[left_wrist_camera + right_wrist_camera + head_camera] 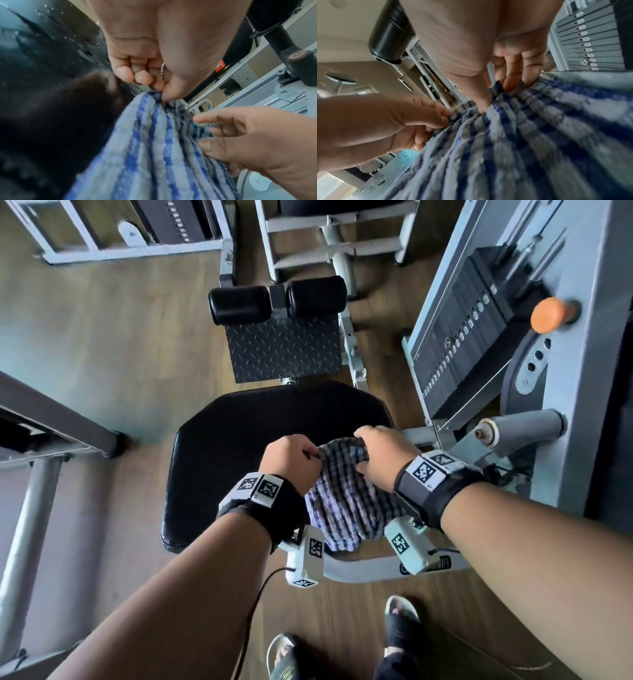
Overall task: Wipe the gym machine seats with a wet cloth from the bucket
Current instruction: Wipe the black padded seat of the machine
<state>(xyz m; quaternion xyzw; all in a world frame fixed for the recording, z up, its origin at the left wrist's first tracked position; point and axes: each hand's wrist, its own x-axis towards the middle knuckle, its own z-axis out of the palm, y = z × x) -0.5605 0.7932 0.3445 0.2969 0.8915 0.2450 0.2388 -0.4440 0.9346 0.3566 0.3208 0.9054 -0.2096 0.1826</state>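
Risk at this stage centres on the checked cloth [346, 498], which hangs bunched between both hands at the near right edge of the black seat [239, 446] and drapes down past the pad toward the grey frame bar [363, 571] below. The left hand [291, 462] pinches one upper corner between thumb and curled fingers [142, 77]; the right hand [382, 458] grips the other upper edge, with its fingers [513, 73] hooked into the fabric. Both holds are narrow, taking only the hem, so in my judgement a wet, heavy cloth could slip from either pinch and drop to the wooden floor [102, 337], picking up grit that would then be dragged across the upholstery. The trailing lower edge may also snag on the frame bar or its fittings when the cloth is drawn over the pad. Water droplets [68, 37] already stand on the seat surface; an over-wet cloth would likely leave pooling, and drips toward the weight stack [469, 337] and the floor are possible, the latter a slip hazard beside the sandalled feet [400, 628]. Not verifiable: the bucket is out of all three views, so its position and the cloth's degree of wetness cannot be confirmed. Both wrist views are blurred at the lower cloth. The seat's near right corner is hidden behind the hands, and its back rest, if any, is cut off.
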